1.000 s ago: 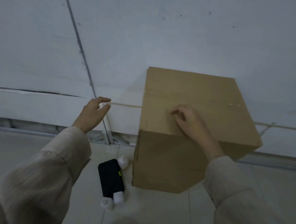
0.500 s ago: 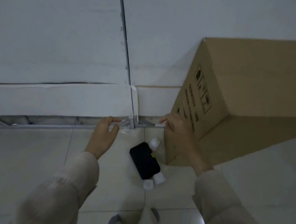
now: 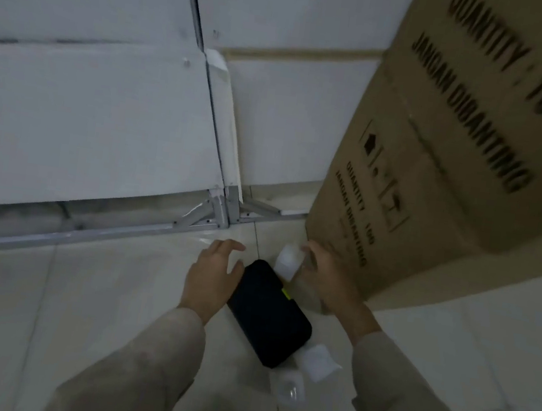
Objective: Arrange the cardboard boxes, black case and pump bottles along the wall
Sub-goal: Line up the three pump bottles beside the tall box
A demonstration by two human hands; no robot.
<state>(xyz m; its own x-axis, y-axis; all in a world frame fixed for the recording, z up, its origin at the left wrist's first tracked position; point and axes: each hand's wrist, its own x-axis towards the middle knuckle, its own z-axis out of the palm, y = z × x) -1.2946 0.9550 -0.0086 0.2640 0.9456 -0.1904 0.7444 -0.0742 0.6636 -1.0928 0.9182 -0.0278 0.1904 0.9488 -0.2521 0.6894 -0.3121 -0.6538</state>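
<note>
Both hands are low over the floor beside the wall. Left hand hovers at the black case's left edge, fingers spread and relaxed, holding nothing; contact with the case can't be confirmed. Right hand is at the upper pump bottle, fingers loosely curved around it, but blur hides whether they actually grip. The case lies flat and angled, just short of the wall. Two more pump bottles sit at its near end, one touching it. The cardboard box already stands against the wall, right next to the right hand.

Risks, as a guess: the bottles are light and crowded; sliding the case could knock the near pair over or roll them away. The right wrist is tight against the box corner, so a quick lift may bump the box or tip the bottle.

Box is shut; contents unseen. Case is closed too. Bottle fill unclear.
</note>
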